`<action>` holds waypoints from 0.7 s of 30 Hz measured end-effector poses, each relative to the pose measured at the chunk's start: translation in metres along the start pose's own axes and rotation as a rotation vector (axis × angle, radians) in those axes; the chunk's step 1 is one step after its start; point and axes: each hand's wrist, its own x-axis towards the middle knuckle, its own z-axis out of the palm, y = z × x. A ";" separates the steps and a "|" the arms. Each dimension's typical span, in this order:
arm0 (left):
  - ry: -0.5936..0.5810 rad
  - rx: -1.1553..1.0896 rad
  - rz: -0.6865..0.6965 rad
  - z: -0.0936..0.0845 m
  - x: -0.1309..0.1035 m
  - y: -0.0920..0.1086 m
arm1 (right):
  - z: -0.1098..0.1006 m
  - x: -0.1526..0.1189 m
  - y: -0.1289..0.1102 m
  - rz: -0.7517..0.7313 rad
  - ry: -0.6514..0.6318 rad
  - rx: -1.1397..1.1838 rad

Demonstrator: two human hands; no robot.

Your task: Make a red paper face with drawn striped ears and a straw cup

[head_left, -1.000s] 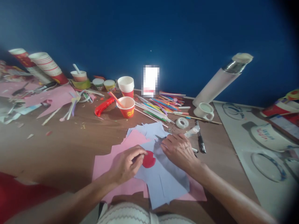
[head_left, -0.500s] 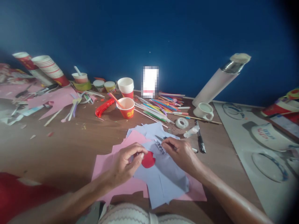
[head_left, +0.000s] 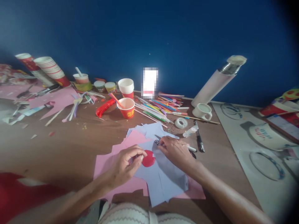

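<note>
Two bare forearms reach in over a brown tabletop (head_left: 70, 146), the hands well apart. The left hand (head_left: 126, 163) bends inward, thumb and forefinger nearly meeting at the left edge of one red disc (head_left: 149, 160), which lies on blue paper (head_left: 169, 182); I cannot tell whether they pinch it. The right hand (head_left: 178, 152) arches, knuckles up, over one small patterned slip (head_left: 156, 142), its hold hidden. Beyond: one tape roll (head_left: 181, 127), one mug (head_left: 201, 110), one flask (head_left: 213, 87).
</note>
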 end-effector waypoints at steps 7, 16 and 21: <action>-0.019 -0.066 -0.090 -0.001 0.002 0.008 | -0.013 0.000 0.006 0.003 -0.064 0.318; -0.121 -0.282 -0.313 0.010 0.007 0.010 | -0.018 -0.017 -0.008 0.209 -0.256 1.433; -0.135 -0.351 -0.307 0.015 0.010 0.010 | -0.011 -0.025 -0.013 0.273 -0.276 1.558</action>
